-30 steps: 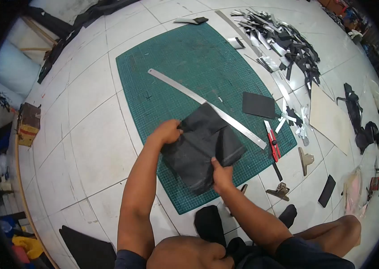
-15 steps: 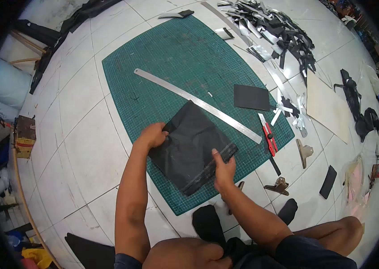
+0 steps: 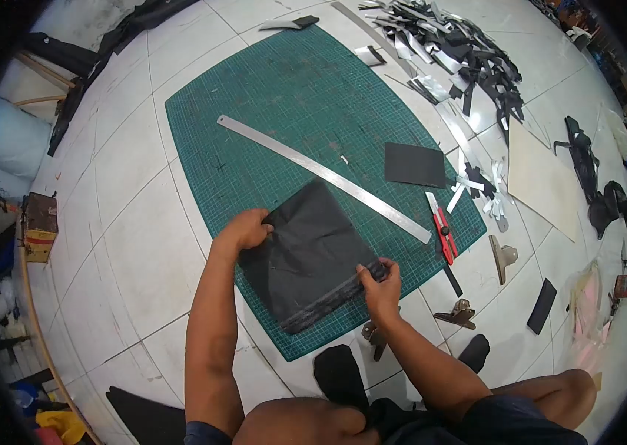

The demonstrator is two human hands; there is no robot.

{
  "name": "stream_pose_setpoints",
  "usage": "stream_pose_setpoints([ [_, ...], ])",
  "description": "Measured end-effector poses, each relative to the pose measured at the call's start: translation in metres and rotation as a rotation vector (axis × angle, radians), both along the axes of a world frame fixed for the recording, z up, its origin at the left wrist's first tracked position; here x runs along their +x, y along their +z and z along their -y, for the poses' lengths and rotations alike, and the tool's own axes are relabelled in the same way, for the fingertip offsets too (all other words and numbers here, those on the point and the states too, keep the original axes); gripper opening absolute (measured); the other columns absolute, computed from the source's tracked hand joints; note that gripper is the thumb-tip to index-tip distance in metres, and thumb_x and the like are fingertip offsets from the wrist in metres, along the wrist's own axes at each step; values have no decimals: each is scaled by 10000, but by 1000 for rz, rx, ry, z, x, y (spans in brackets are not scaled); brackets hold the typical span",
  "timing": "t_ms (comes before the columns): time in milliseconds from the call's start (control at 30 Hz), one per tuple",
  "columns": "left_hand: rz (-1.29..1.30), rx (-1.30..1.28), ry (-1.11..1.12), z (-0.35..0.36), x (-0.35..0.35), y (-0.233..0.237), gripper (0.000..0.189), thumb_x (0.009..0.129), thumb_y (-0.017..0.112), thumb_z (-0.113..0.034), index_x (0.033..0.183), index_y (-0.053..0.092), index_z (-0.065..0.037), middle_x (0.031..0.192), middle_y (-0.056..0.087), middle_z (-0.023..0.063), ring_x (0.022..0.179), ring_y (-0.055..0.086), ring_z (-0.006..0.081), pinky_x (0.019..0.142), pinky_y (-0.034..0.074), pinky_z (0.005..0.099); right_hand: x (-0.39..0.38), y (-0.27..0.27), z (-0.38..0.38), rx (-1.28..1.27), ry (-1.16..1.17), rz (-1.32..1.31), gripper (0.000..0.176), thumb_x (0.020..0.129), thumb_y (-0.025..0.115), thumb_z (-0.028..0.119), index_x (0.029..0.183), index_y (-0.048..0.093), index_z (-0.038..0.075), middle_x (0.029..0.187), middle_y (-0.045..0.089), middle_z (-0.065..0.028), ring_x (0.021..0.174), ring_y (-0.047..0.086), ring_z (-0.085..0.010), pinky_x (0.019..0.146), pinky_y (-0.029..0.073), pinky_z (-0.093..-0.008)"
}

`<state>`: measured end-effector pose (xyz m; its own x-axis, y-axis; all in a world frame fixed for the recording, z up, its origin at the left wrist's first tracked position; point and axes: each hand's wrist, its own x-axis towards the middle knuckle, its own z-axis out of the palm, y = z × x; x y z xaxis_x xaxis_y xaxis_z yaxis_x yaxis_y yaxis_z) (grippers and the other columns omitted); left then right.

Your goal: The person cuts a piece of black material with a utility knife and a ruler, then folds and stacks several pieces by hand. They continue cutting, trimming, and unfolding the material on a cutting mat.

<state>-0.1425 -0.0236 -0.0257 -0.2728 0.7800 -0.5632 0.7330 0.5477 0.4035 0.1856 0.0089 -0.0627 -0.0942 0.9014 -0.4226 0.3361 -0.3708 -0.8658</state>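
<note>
A black fabric piece (image 3: 310, 248) lies over the lower part of the green cutting mat (image 3: 276, 96), with a thick folded band along its lower right edge. My left hand (image 3: 250, 228) pinches its upper left edge. At the right end of the band, my right hand (image 3: 382, 285) grips the fabric between thumb and fingers. Just beyond the fabric, a steel ruler (image 3: 324, 176) rests diagonally on the mat. A black rectangular piece (image 3: 414, 165) and a red cutter (image 3: 443, 231) lie to the right.
Metal clips (image 3: 457, 314) sit on the tiles near my feet, one more (image 3: 502, 258) farther right. A heap of black and silver scraps (image 3: 454, 52) is at the upper right, beside a beige sheet (image 3: 539, 182). A small box (image 3: 39, 227) stands at the left.
The fabric has shifted slightly down and left and lies flatter. My right hand has moved right and down to the band's end, uncovering a clip beneath. My left hand still holds its edge.
</note>
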Motion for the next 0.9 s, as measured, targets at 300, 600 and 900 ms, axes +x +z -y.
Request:
stream_pose_setpoints([
  [300, 18, -25, 39, -1, 1, 4, 364, 917, 640, -216, 1188, 663, 26, 1183, 676, 259, 1126, 629, 424, 980, 473, 459, 2, 14, -52, 92, 421, 170, 486, 852, 773, 215, 1236, 607, -34, 1167, 656, -189, 1035, 659, -321, 898, 528, -408],
  [600, 4, -56, 37, -4, 1, 5, 383, 918, 647, -231, 1210, 662, 16, 1197, 672, 258, 1144, 623, 422, 984, 473, 461, -56, 44, -49, 898, 986, 265, 462, 816, 767, 206, 1220, 647, 19, 1335, 587, -192, 1249, 554, -363, 1064, 433, -483],
  [900, 43, -34, 17, 0, -10, -10, 412, 901, 668, -250, 1226, 667, 3, 1182, 690, 230, 1115, 638, 409, 958, 490, 461, -76, 20, -46, 815, 1194, 519, 477, 865, 743, 243, 1290, 634, 57, 1446, 526, -200, 1374, 468, -387, 1103, 393, -541],
])
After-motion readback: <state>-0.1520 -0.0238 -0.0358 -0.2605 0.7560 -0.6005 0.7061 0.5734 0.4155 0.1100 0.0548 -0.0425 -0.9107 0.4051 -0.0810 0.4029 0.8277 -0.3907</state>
